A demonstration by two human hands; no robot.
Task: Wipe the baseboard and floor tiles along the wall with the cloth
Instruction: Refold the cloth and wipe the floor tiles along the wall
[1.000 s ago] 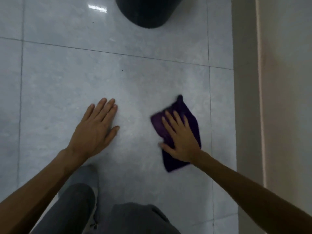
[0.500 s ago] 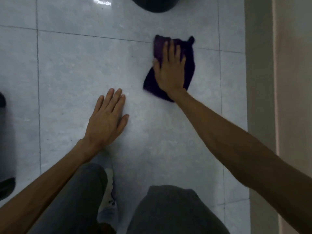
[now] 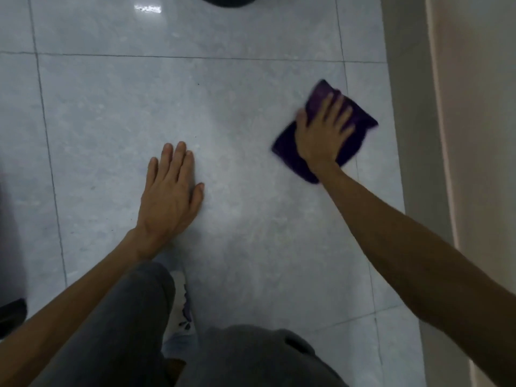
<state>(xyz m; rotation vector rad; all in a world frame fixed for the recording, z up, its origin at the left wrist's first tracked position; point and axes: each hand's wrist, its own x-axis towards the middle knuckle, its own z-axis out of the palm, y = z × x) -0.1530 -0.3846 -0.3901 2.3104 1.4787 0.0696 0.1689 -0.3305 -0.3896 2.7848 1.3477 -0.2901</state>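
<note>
Right hand flat on purple cloth, palm down, fingers spread and pressing, no pinch; grip is an open-palm hold pinning the cloth to the floor tiles. Cloth bunched and folded under the palm, corners sticking out beyond the fingertips and back past the wrist, edges motion-blurred. Judged soft, light, limp; likely to crumple or slip out if pushed by the fingertips alone, so best held under the whole palm at the middle, with downward pressure. Glossy tile, probably low friction, should glide easily. Just beside the grip on the thumb-away side: a grout line, a narrow tile strip, then baseboard and wall, near but not touching the cloth. Right forearm stretched forward and slightly inward from lower right, elbow out of frame. Well apart on the thumb side: left hand flat on the tile, fingers together, empty, bracing body weight. Behind it, knees in grey trousers. Far beyond the grip, a dark round object at the frame edge, unidentifiable.
</note>
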